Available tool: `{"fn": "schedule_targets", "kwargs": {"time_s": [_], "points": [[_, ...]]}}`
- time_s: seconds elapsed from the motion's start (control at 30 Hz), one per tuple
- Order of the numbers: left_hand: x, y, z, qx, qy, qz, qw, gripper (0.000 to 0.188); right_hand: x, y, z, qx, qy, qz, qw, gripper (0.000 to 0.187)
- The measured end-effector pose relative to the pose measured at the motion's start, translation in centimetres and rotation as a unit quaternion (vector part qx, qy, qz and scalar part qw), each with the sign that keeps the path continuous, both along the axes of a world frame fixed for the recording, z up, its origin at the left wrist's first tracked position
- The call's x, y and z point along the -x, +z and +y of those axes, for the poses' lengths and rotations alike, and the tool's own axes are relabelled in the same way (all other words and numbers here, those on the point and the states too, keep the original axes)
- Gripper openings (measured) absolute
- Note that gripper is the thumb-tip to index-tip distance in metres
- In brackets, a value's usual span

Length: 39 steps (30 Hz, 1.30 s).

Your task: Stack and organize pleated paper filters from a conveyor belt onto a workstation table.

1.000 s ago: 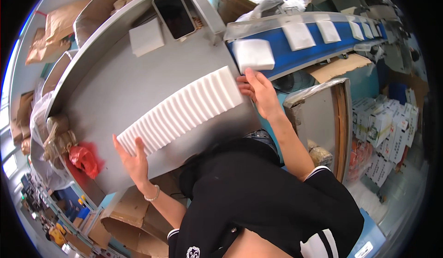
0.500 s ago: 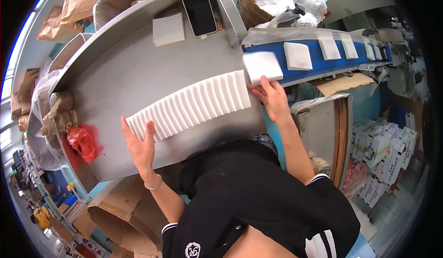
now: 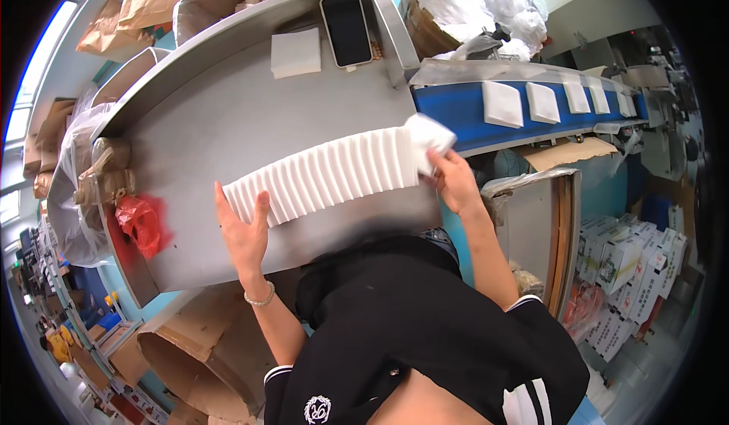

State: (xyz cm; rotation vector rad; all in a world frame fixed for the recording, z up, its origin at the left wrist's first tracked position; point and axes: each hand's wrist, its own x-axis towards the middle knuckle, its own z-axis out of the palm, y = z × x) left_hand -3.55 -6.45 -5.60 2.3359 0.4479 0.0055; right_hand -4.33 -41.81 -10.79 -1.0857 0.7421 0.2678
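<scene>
A long row of folded white napkins (image 3: 326, 170) stands on edge, pressed close together, on the grey metal table (image 3: 205, 136). At the row's left end rests my left hand (image 3: 247, 235), thumb and fingers spread around that end. My right hand (image 3: 456, 186) pinches a single folded white napkin (image 3: 430, 140) between thumb and fingers. This napkin is tilted and slightly blurred, right up against the row's right end; whether it touches cannot be told.
A blue conveyor belt (image 3: 456, 113) on the right carries several folded napkins (image 3: 502, 104). A phone (image 3: 347, 31) and a white napkin stack (image 3: 296, 53) lie at the table's back. A red plastic bag (image 3: 140, 224) sits at the left edge; a cardboard box (image 3: 182, 349) stands below.
My right hand has brought the napkin from the belt's near end toward the row's right end, turning it. The napkins on the belt have shifted nearer. My left hand stays at the row.
</scene>
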Motion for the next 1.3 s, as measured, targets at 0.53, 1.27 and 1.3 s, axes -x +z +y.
{"fn": "schedule_targets", "kwargs": {"time_s": [0.53, 1.27, 1.3], "points": [[-0.4, -0.7, -0.4, 0.006, -0.008, -0.064, 0.998, 0.095, -0.4, -2.2, -0.7, -0.009, 0.147, -0.020, 0.989, 0.040], [0.4, -2.3, -0.4, -0.045, -0.009, -0.053, 0.998, 0.105, -1.5, -7.2, -3.2, -0.043, -0.014, -0.052, 0.998, 0.045], [0.5, -2.3, -0.6, -0.046, -0.016, -0.040, 0.998, 0.107, -1.8, -5.4, -1.9, -0.043, -0.013, -0.053, 0.998, 0.045]]}}
